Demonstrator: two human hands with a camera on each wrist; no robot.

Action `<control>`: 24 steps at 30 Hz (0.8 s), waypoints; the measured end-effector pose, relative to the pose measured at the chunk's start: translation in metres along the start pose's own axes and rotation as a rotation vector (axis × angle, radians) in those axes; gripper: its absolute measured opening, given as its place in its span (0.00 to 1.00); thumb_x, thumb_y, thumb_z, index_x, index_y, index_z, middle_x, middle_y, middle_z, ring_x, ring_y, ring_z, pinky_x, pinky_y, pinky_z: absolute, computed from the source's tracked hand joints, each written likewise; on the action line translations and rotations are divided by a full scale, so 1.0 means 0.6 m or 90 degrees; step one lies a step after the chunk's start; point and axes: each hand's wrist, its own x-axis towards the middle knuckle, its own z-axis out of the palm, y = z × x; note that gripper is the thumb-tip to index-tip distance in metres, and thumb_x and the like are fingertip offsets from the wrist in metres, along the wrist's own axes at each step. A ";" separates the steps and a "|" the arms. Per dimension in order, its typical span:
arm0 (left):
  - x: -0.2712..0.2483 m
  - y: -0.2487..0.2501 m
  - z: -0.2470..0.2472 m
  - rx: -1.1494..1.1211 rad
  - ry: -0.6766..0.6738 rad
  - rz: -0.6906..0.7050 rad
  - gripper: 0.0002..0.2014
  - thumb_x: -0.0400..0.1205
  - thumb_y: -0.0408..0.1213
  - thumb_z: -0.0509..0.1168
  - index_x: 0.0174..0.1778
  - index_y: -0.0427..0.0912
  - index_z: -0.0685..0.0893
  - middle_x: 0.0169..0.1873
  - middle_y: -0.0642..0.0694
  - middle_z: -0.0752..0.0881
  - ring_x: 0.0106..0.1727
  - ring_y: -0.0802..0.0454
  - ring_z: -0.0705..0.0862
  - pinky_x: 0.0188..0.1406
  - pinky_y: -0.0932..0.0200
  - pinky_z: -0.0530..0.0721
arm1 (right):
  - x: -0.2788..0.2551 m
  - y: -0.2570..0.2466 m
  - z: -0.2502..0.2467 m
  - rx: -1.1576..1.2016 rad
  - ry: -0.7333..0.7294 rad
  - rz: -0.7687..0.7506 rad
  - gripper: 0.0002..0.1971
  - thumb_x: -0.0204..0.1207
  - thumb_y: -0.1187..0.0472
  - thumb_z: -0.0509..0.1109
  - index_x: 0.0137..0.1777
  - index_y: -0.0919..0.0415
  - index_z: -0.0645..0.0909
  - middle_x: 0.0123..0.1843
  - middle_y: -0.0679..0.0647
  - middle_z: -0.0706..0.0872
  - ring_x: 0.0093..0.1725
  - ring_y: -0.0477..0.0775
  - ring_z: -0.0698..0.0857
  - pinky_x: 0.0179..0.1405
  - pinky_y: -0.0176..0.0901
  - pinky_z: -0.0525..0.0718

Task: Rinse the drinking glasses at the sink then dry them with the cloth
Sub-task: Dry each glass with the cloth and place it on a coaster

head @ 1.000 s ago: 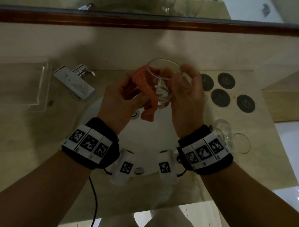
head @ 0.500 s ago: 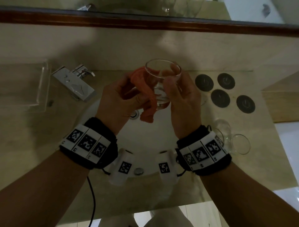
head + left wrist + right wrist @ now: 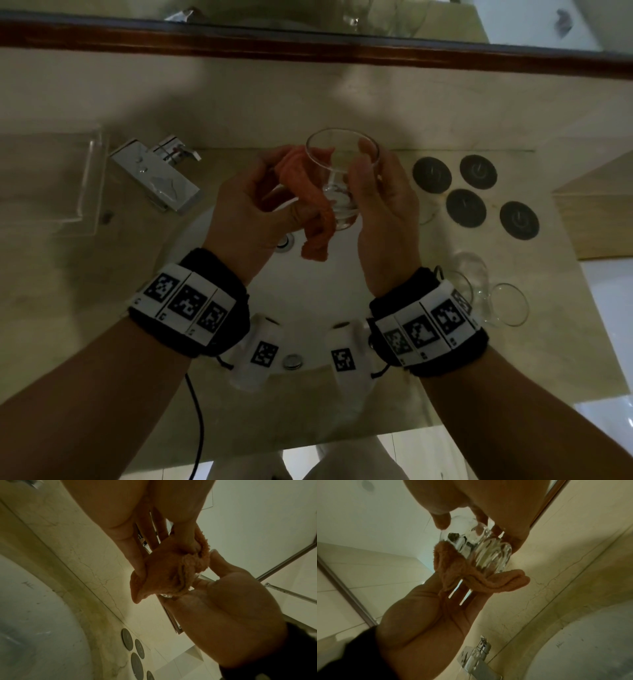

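Both hands are raised side by side above the white basin (image 3: 308, 294), wrists bent back and palms turned toward each other. The right hand (image 3: 383, 212) holds a clear stemmed drinking glass (image 3: 342, 171), thumb and fingers curled around its bowl. The left hand (image 3: 250, 209) pinches an orange cloth (image 3: 315, 205) between thumb and fingers and presses it against the left side of the glass. From the right wrist view, the left fingers (image 3: 471, 597) lie fairly straight under the cloth (image 3: 471, 577), which drapes across them in a soft, looped fold.

The glass has a smooth, rounded, transparent bowl on a short stem and a thick round foot (image 3: 493, 555). Its long axis runs roughly upright, tilted a little, with the open rim up toward the head camera and the foot down toward the basin. The cloth is fuzzy terry, bunched and wrinkled, with its loose end hanging below the glass.

On the beige marble surface (image 3: 85, 308), a square chrome faucet (image 3: 161, 178) sits left of the hands. Four dark round coasters (image 3: 466, 205) lie to the right, and more clear glasses (image 3: 493, 298) rest near the right wrist.
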 end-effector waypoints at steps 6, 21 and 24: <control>0.001 0.000 0.002 0.019 -0.004 -0.009 0.30 0.70 0.33 0.78 0.69 0.38 0.79 0.62 0.38 0.88 0.65 0.39 0.87 0.63 0.30 0.84 | 0.001 0.010 -0.026 0.116 -0.007 0.037 0.12 0.90 0.60 0.54 0.66 0.67 0.71 0.52 0.52 0.85 0.49 0.36 0.89 0.50 0.31 0.85; 0.013 0.010 0.018 0.012 -0.010 -0.007 0.28 0.69 0.37 0.77 0.67 0.44 0.80 0.62 0.39 0.87 0.64 0.38 0.87 0.59 0.30 0.86 | 0.013 -0.002 -0.030 0.068 0.018 0.023 0.27 0.84 0.55 0.62 0.80 0.66 0.65 0.55 0.48 0.90 0.56 0.45 0.90 0.57 0.41 0.87; 0.013 0.009 0.025 0.011 -0.009 -0.005 0.29 0.69 0.37 0.77 0.67 0.42 0.81 0.61 0.41 0.88 0.64 0.40 0.87 0.61 0.31 0.86 | 0.011 0.003 -0.033 0.118 -0.009 0.016 0.17 0.86 0.57 0.58 0.68 0.67 0.66 0.55 0.54 0.88 0.53 0.48 0.89 0.51 0.38 0.88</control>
